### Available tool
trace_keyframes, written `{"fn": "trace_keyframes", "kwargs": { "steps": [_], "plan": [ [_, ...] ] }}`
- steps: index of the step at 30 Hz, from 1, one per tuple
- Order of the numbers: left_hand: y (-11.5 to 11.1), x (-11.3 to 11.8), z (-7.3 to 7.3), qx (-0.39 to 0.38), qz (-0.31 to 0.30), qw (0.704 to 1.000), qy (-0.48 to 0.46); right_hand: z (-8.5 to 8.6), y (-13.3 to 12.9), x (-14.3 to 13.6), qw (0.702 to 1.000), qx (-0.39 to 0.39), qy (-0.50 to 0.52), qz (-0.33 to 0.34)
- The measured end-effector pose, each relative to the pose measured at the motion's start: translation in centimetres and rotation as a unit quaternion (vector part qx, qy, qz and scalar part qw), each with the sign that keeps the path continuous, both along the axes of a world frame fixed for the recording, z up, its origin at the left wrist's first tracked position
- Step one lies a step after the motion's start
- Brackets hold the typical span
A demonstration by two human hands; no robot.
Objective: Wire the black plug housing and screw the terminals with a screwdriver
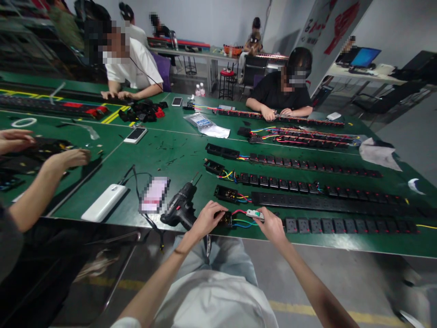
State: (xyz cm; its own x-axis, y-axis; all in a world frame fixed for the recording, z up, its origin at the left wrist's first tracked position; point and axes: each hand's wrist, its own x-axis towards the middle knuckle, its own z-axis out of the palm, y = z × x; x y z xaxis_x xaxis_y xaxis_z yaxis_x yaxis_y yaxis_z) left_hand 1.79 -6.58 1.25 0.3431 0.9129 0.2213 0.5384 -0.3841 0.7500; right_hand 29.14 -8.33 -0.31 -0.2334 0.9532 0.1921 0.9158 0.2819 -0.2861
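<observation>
My right hand [273, 224] pinches a small white circuit breaker [254, 213] just above the table edge. Red, blue and green wires [241, 223] run between it and a small black end box [226, 220]. The fingers of my left hand [207, 218] are closed on that box's left side; the fingertips are partly hidden. Right of my right hand lies a long row of black sockets [332, 226], parallel to the table edge. A black cordless drill [180, 206] rests close to my left hand, its handle towards me.
On the green table [164, 155], more socket strips [283, 181] lie behind my hands. A phone [154, 195], a white power bank [104, 202] and cables are to the left. A neighbour's hands [70, 158] work at far left; two people [290, 84] sit opposite.
</observation>
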Motion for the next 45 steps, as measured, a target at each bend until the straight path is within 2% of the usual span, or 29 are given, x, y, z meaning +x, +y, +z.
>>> {"fn": "trace_keyframes", "kwargs": {
  "steps": [6, 9, 14, 18, 24, 27, 34, 45],
  "plan": [
    [0.0, 0.5, -0.6, -0.013, 0.014, 1.000, -0.002, 0.1, -0.2, 0.1, 1.000, -0.006, 0.004, -0.003],
    [-0.2, 0.9, -1.1, -0.025, 0.011, 0.999, -0.031, 0.2, -0.2, 0.1, 1.000, -0.006, 0.009, -0.001],
    [-0.2, 1.2, -1.7, -0.055, 0.047, 0.995, -0.070, 0.1, -0.2, 0.2, 1.000, -0.005, 0.017, 0.003],
    [-0.2, 1.1, -1.5, -0.075, 0.047, 0.995, -0.051, 0.0, -0.1, 0.3, 1.000, -0.003, 0.018, -0.003],
    [-0.4, 1.4, -1.3, -0.029, 0.013, 0.999, 0.006, -0.1, 0.0, 0.3, 1.000, -0.017, 0.016, -0.015],
    [-0.4, 1.7, -1.6, -0.021, 0.020, 1.000, 0.007, -0.2, 0.0, 0.4, 0.999, -0.029, 0.022, -0.022],
    [0.0, 1.5, -1.9, -0.055, 0.013, 0.998, 0.003, -0.6, 0.1, 1.0, 0.995, -0.063, 0.045, -0.059],
    [1.4, 2.0, -2.7, -0.023, 0.027, 0.999, 0.002, -1.5, 0.9, 0.6, 0.995, 0.037, 0.073, -0.057]
  ]
}}
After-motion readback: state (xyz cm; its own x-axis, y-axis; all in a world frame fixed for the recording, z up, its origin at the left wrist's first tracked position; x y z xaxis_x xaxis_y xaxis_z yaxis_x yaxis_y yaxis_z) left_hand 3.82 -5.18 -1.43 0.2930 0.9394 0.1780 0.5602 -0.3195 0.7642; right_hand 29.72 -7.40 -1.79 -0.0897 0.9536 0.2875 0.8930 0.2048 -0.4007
